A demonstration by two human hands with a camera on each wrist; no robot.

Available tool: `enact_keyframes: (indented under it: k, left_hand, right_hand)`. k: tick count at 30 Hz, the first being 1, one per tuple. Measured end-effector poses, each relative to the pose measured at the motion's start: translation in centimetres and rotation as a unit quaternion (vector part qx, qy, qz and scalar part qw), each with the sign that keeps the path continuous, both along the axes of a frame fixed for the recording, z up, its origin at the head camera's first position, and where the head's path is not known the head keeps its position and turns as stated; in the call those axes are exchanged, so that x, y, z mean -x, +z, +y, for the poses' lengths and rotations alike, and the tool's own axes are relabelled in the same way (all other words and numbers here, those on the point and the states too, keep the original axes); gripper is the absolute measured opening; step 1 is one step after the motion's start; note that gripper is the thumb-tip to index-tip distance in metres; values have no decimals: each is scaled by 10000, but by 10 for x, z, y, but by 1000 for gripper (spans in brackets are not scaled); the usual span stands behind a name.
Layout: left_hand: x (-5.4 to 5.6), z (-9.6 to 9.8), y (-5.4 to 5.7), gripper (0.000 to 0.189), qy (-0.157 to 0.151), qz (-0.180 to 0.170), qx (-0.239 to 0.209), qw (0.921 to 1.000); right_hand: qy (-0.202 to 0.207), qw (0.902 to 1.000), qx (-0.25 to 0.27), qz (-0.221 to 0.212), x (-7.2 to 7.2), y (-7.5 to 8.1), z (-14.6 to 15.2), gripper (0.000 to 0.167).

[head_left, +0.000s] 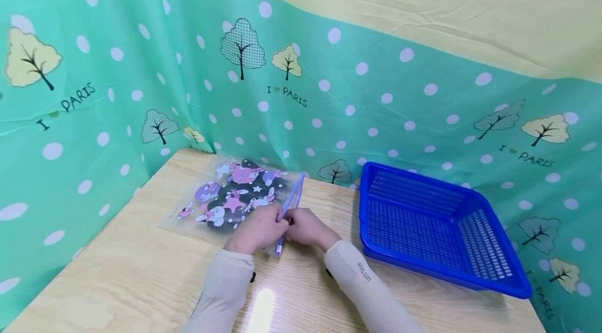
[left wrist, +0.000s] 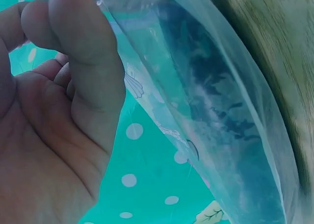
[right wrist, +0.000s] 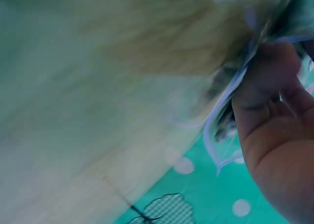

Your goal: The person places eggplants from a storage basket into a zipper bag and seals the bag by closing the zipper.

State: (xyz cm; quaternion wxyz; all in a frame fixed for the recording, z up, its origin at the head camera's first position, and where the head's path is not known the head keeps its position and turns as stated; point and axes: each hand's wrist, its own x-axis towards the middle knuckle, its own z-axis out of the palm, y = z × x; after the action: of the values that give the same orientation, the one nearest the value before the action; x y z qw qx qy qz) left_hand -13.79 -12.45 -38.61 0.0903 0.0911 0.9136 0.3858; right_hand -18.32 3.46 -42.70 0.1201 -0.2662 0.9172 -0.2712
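A clear zip bag (head_left: 188, 218) printed with pink and purple cartoon figures and stars lies on the table, with something dark inside it. Its purple zip edge (head_left: 293, 192) faces right, and a white slider (head_left: 279, 248) sits at the near end. My left hand (head_left: 262, 227) pinches the zip edge at its middle. Right beside it, my right hand (head_left: 308, 226) grips the same edge, fingers curled at the mouth. In the right wrist view the purple rim (right wrist: 211, 131) bows apart into a gap. Dark contents (left wrist: 211, 87) show through the plastic in the left wrist view.
A blue plastic basket (head_left: 369, 213) with mesh sides stands on the wooden table (head_left: 141, 270) to the right of my hands. Behind and to the left hangs a green polka-dot cloth (head_left: 301, 61) with printed trees, close against the table's edges.
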Motion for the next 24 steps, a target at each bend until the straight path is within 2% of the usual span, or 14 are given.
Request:
enact_keyframes:
  k: [2,4,8,11,14,17,19,24]
  left_hand:
    - [1,0,1,12,2,-14,43,10000]
    - [1,1,0,12,-5,32,98,9999]
    - [2,1,-1,14,-35,191,173,9997]
    - [2,1,-1,16,-33,244,156,9996]
    - [1,1,-1,18,-34,251,158,9996]
    - [1,1,0,18,-71,215,248,9994]
    - [0,1,0,17,-102,189,307,9993]
    - [-2,5,-4,15,-171,93,565,9982]
  right_hand:
    - [-7,9997,172,-169,0,0,4,2]
    - [122,9997,161,-109,1,-2,6,4]
    - [497,9982,99,306,3,-3,2,8]
    - [589,9968,-5,536,4,-2,-2,15]
    - [540,9969,54,570,2,1,-1,16]
    - [471,9967,272,608,-1,1,6,7]
    - [366,9974,316,539,-2,2,12,9]
    - [-116,9998,143,19,-10,6,29,18]
